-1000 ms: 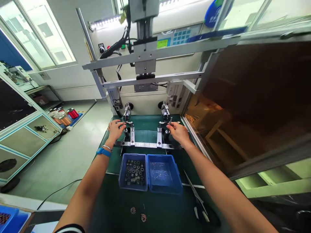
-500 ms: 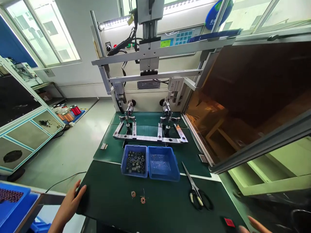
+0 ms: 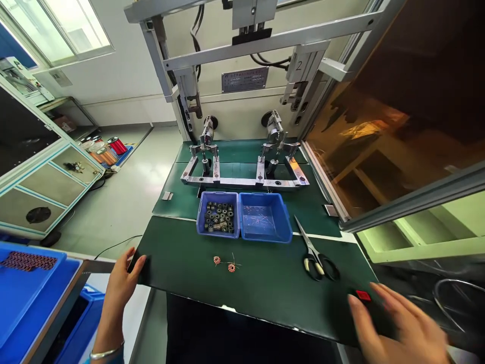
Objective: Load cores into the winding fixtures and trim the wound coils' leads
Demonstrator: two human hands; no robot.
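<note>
Desk [image 3: 182, 263], long axis left-to-right: my left hand [image 3: 123, 278], thumb parted, at its left edge; my right hand [image 3: 397, 323], thumb spread, beside its upward-facing red patch [image 3: 362, 295].

Scissors [image 3: 313, 254] right of bins [image 3: 265, 238] — coils [image 3: 231, 268] in front.

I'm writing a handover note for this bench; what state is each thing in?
Left hand: at the work surface's left edge, thumb and fingers apart.
Right hand: open, blurred, near the red square.
Scissors: lying flat, blades apparently closed.
Left blue bin: holding many small dark parts.
Right blue bin: open-topped, holding thin scraps.
Copper-coloured rings: two, lying apart.
</note>
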